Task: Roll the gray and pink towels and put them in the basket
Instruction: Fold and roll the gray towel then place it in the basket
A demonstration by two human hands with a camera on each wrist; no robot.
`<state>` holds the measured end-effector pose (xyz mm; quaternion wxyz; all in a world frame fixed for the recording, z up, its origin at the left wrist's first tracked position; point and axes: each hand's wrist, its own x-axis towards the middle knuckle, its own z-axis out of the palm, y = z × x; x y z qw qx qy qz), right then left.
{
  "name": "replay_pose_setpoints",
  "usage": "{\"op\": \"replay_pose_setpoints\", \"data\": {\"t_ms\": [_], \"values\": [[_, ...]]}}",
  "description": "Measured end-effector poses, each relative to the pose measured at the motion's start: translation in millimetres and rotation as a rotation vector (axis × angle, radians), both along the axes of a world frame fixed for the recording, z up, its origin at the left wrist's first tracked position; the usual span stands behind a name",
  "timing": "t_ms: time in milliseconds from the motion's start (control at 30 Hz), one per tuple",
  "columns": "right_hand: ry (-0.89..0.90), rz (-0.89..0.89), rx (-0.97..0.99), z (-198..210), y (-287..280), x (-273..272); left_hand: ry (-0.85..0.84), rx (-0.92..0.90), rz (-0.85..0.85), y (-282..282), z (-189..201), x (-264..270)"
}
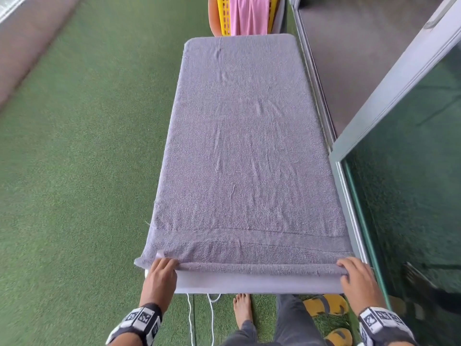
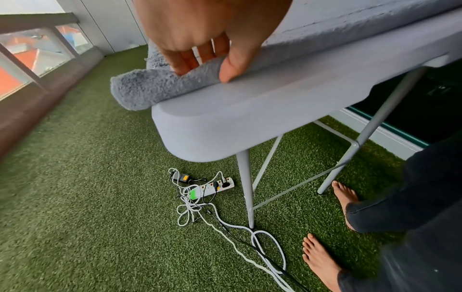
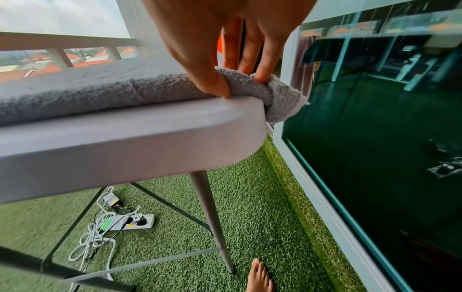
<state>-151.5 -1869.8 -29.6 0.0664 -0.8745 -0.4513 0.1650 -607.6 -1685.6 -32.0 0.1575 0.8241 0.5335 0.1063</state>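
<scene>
Head view: at the near edge of the desk [image 1: 249, 283], the near hem of the gray towel [image 1: 239, 151] is pinched at its two corners, by the left hand [image 1: 163, 272] on the left and by the right hand [image 1: 355, 275] on the right, and only a first thin turn of roll is seen along that hem. Beyond it, the rest of the gray towel is spread flat over the whole desk, not yet rolled. Past the far end, the pink towel [image 1: 249, 16] is draped unrolled over the yellow basket [image 1: 224, 18]. The task is judged barely begun: both rolls and both placements are left.
</scene>
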Motion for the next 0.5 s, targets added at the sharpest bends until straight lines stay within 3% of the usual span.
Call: {"op": "replay_pose_setpoints", "data": {"t_ms": [200,367,500], "values": [[-0.102,0.029,-0.071,9.5,7.1,4.6,0.054,-0.014,-0.011,15.5,7.6,0.0],[-0.178,-0.003,-0.055,14.4,16.0,12.6,0.163,0.014,0.123,28.0,9.6,7.5],[0.000,0.111,-0.048,10.0,10.0,0.7,0.073,-0.001,-0.015,13.8,2.9,13.6]]}}
